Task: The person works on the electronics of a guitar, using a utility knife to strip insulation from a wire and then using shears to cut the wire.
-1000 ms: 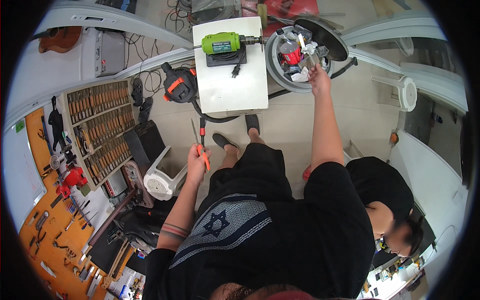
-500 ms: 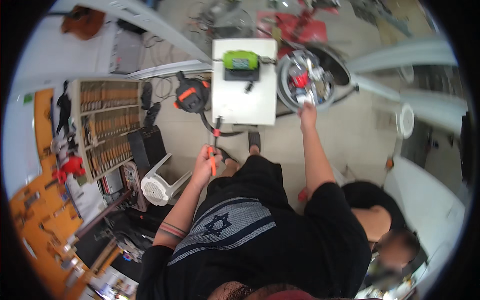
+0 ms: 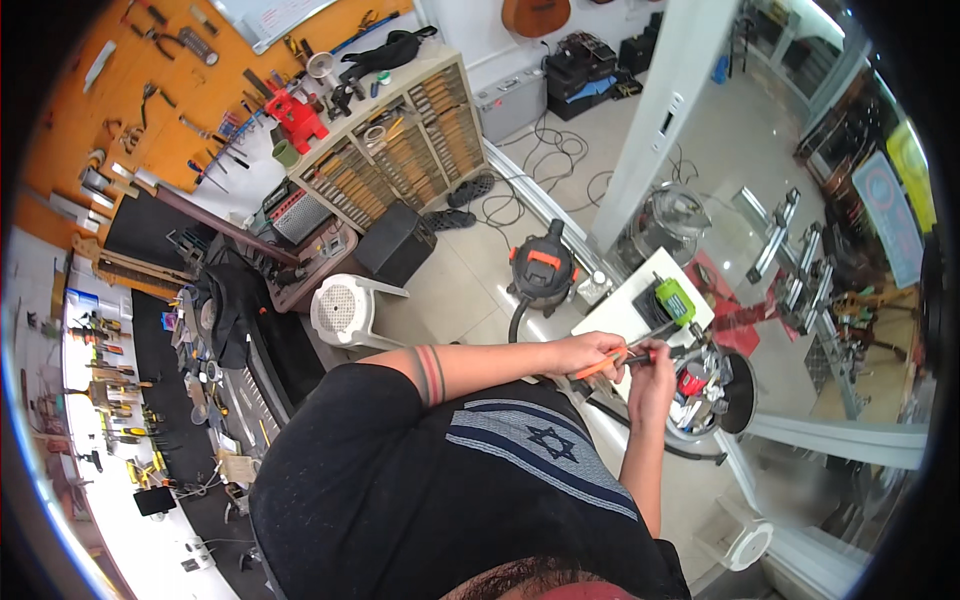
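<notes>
Both hands meet in front of my body, at the near edge of a small white table (image 3: 625,300). My left hand (image 3: 582,354) is closed around an orange-handled tool (image 3: 602,366) whose exact kind I cannot make out. Close beside it, my right hand (image 3: 652,388) has its fingers pinched together at a thin dark piece with a bit of red (image 3: 646,356). Whether that piece belongs to the tool is unclear. On the table lies a green power tool (image 3: 674,301). A round bin (image 3: 694,434) full of scraps stands just beyond my right hand.
A black and orange vacuum cleaner (image 3: 543,270) stands on the floor left of the table, its hose running past my hands. White stools (image 3: 342,312) and a black box (image 3: 397,243) are on the left. A white door frame (image 3: 655,130) rises behind the table.
My view has swung left. My right hand has left the bin and come to my left hand, which still holds the orange-handled tool. The person at lower right is out of view.
</notes>
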`<state>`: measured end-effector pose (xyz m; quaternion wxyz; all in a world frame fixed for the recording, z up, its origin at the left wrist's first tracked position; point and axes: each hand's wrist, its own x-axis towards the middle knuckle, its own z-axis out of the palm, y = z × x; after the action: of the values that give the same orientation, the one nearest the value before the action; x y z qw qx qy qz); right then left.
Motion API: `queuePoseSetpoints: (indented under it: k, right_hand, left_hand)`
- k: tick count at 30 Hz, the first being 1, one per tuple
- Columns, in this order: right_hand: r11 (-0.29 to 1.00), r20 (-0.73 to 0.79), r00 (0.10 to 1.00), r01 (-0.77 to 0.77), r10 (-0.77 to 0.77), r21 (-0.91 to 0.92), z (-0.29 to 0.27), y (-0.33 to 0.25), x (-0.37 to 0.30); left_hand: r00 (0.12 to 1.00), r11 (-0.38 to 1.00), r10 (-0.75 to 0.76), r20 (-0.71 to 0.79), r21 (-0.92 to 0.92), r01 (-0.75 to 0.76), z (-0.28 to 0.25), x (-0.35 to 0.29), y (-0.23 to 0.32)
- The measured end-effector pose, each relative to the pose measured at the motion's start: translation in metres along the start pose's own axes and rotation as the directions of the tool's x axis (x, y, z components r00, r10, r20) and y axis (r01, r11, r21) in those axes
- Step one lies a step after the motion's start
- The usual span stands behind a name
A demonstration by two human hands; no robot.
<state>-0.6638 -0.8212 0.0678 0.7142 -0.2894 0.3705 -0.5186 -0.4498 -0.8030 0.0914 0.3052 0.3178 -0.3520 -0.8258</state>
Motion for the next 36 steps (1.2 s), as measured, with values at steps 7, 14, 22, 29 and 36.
queuePoseSetpoints:
  k: [7,14,22,29,36]
  right_hand:
    - [0.970,-0.223,0.944,0.238,-0.242,-0.044,0.016,-0.017,0.033]
    - [0.998,-0.107,0.994,0.023,-0.029,-0.059,0.161,0.067,0.023]
    - [0.975,-0.192,0.960,0.180,-0.203,-0.130,0.255,0.093,0.045]
    - [0.955,-0.260,0.924,0.244,-0.281,-0.168,0.268,0.081,0.102]
    - [0.952,-0.051,0.976,0.192,-0.210,-0.239,0.311,0.085,0.165]
  left_hand:
    - [0.979,0.916,0.187,0.076,0.347,-0.202,-0.063,-0.056,0.031]
    - [0.961,0.895,0.214,0.175,0.358,-0.265,-0.156,-0.126,0.071]
    - [0.964,0.852,0.137,0.227,0.470,-0.231,-0.213,-0.164,0.102]
    - [0.968,0.820,0.169,0.184,0.519,-0.242,-0.267,-0.145,0.146]
    - [0.975,0.927,0.164,0.149,0.316,-0.204,-0.301,-0.117,0.183]
